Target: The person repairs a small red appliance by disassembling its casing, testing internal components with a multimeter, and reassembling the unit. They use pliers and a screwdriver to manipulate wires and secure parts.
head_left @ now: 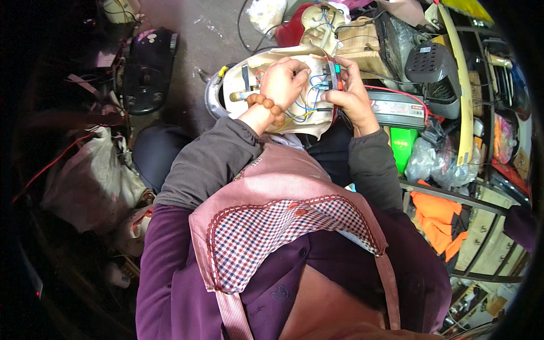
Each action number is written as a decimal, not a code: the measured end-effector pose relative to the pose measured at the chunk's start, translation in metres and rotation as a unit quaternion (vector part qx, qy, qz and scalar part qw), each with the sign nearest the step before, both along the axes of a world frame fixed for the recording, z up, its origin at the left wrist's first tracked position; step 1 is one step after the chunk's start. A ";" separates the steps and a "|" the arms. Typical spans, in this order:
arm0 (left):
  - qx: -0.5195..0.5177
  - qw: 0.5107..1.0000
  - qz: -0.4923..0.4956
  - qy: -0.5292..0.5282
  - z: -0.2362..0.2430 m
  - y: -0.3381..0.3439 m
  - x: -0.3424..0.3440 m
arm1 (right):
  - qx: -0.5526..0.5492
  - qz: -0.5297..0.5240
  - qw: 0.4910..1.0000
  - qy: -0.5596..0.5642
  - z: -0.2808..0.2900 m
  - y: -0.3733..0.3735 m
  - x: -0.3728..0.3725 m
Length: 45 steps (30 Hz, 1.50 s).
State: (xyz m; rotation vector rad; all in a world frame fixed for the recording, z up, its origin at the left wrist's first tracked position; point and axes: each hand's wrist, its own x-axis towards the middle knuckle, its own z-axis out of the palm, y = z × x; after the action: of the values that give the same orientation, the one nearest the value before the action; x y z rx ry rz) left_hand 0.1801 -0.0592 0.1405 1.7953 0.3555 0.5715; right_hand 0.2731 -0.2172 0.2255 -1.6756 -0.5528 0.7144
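An opened cream plastic appliance housing (309, 122) lies over my lap, its inside facing up. Blue, red and yellow wires run inside it. My left hand (282, 84), with a brown bead bracelet (264, 103) at the wrist, is over the middle of the housing. Its fingers are curled together, and what they pinch, if anything, is hidden. On the right side, my right hand (354, 97) grips the housing's dark red edge panel (334, 93), which carries green and red switches. The thumb lies on the inner side and the fingers wrap behind the panel.
Past the housing lie a second cream and red appliance part (317, 25) and a wooden block (362, 42). A grey metal box (396, 107), a black plastic device (433, 65) and a yellow strip (462, 85) are at right. A white sack (93, 175) sits at left.
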 end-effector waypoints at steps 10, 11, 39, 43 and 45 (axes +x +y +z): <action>-0.090 0.984 -0.132 0.082 0.008 0.020 0.026 | -0.149 0.045 0.987 -0.027 0.028 0.010 0.002; -0.118 0.981 -0.138 0.074 0.003 0.020 0.035 | -0.154 0.049 0.986 -0.037 0.028 0.010 0.003; -0.222 0.962 -0.156 -0.036 -0.018 -0.006 0.024 | -0.184 0.037 0.973 -0.133 0.019 -0.019 0.000; -0.246 0.954 -0.167 -0.022 -0.018 -0.004 0.024 | -0.181 0.051 0.972 -0.139 0.017 -0.024 0.002; -0.249 0.953 -0.175 -0.013 -0.016 -0.002 0.023 | -0.184 0.045 0.972 -0.136 0.018 -0.023 0.000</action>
State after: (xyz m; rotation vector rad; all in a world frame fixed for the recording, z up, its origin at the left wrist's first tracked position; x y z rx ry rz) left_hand 0.2034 -0.0613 0.1245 1.3181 0.1382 0.2253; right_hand 0.2736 -0.2403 0.2431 -2.1256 -0.7265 0.6858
